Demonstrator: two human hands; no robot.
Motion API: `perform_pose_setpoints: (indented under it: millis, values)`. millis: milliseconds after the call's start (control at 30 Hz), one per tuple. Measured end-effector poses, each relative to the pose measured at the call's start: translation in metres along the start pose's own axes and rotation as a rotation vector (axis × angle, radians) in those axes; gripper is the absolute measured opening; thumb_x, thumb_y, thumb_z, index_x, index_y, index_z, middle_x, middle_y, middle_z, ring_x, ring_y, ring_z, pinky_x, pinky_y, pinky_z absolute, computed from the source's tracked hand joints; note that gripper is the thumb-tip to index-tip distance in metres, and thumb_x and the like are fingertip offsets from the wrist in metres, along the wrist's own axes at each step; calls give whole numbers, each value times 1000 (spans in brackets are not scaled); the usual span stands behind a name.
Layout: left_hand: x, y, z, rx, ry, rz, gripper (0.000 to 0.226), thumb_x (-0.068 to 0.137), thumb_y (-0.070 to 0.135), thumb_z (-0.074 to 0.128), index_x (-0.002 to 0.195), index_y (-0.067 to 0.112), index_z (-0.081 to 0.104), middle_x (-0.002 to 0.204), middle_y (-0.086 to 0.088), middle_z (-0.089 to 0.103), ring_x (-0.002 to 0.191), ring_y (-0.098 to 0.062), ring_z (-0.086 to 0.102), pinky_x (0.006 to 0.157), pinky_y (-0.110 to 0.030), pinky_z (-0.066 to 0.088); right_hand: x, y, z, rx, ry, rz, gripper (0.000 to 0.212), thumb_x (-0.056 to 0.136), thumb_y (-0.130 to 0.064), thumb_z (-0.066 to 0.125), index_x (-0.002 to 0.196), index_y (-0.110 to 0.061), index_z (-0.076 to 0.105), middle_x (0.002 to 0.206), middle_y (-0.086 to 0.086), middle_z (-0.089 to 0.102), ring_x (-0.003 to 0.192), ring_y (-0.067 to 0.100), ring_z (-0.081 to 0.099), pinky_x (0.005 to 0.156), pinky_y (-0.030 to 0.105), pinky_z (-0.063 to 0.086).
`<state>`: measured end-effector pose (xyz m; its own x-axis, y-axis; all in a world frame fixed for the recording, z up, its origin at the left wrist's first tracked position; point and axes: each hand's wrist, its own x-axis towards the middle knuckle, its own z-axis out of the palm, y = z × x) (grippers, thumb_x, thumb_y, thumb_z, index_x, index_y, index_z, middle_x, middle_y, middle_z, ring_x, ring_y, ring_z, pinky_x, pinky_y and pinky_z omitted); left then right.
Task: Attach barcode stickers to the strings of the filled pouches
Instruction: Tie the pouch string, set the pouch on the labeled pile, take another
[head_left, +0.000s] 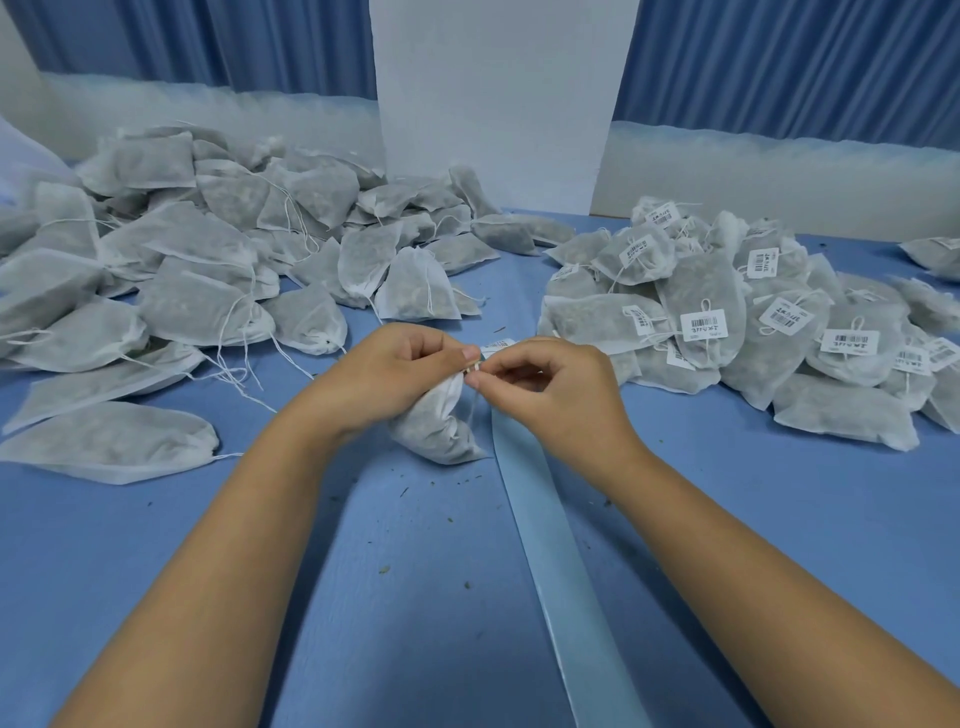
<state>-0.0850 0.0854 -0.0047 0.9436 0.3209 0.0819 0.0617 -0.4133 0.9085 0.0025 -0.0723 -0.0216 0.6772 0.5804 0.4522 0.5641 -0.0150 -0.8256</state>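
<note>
While L hand (395, 371) is gripping pouch (434, 426) neck, R hand (545, 387) is pinching sticker (474, 368), both w/ curled fingers.

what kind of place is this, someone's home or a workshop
Probably a small packing workshop: a heap of unlabelled pouches on the left of a blue worktable, a heap with barcode stickers on the right, and a backing strip down the middle.

On the counter (156, 597), a heap of pouches (208, 270) is lying to the left and a stickered heap (727, 322) to the right (well apart); a strip (545, 530) is lying before the gap.
</note>
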Motion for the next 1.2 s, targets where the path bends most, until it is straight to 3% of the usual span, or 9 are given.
perform_pose_setpoints:
  millis: [100, 233, 367, 467, 633, 700, 800, 1100, 1200]
  values:
    - [0, 1, 0, 1, 16, -11, 25, 92, 38, 66, 83, 18, 77, 59, 13, 59, 52, 4, 46, 50, -5, 34, 1, 0, -1, 41, -28, 59, 3, 79, -12, 80, 81, -12, 78, 78, -4, 74, 69, 4, 67, 68, 13, 49]
    - [0, -1, -4, 24, -39, -16, 25, 71, 50, 81, 86, 30, 75, 89, 12, 74, 81, 0, 63, 82, -19, 45, 4, 0, -6, 129, -58, 125, 2, 83, -10, 76, 82, -10, 78, 76, -5, 75, 68, 3, 67, 66, 15, 51]
    - [-4, 1, -2, 87, -143, -35, 19, 73, 42, 85, 88, 34, 75, 56, 15, 60, 53, -6, 44, 61, -18, 36, 5, -3, -7, 168, -85, 129, 7, 84, -8, 74, 79, -12, 76, 78, 0, 76, 75, 12, 71, 78, 27, 58]
    - [-3, 2, -2, 97, -88, -22, 9, 80, 38, 80, 82, 29, 78, 87, -12, 72, 73, -9, 54, 75, -26, 39, 6, -5, -8, 217, -91, 146, 10, 85, -6, 72, 79, -14, 75, 77, 1, 75, 74, 11, 70, 77, 25, 57]
    - [-4, 4, -1, 99, -84, 12, 10, 87, 32, 73, 79, 32, 80, 89, 3, 77, 84, -11, 66, 86, -22, 45, 10, -9, -12, 371, -1, 270, 14, 89, -8, 67, 78, -17, 70, 73, -5, 68, 69, 7, 63, 65, 20, 52]
    - [-4, 4, 1, 72, -92, 33, 14, 90, 29, 70, 79, 28, 80, 85, 10, 77, 81, 3, 67, 76, -7, 44, 11, -10, -14, 423, 34, 317, 16, 90, -8, 65, 77, -18, 67, 71, -6, 66, 66, 7, 62, 62, 19, 51]
    - [-5, 6, 5, 51, -93, 48, 14, 93, 25, 67, 84, 24, 78, 73, 8, 75, 65, 9, 59, 63, -2, 38, 13, -11, -15, 495, 69, 366, 16, 90, -9, 63, 77, -18, 65, 69, -4, 64, 62, 9, 60, 58, 19, 49]
    - [-6, 7, 11, 45, -60, 84, 17, 96, 23, 64, 82, 23, 74, 60, 6, 67, 57, -1, 55, 61, -9, 40, 14, -7, -15, 466, 41, 382, 12, 90, -9, 64, 80, -11, 67, 63, -6, 63, 60, 5, 59, 58, 17, 50]
    - [-4, 5, 13, 29, 17, 117, 9, 83, 37, 77, 87, 30, 73, 73, 5, 71, 73, -23, 66, 74, -27, 45, 12, -5, -12, 450, -46, 327, 9, 91, -8, 64, 84, -8, 68, 67, -4, 67, 63, 5, 62, 62, 17, 51]
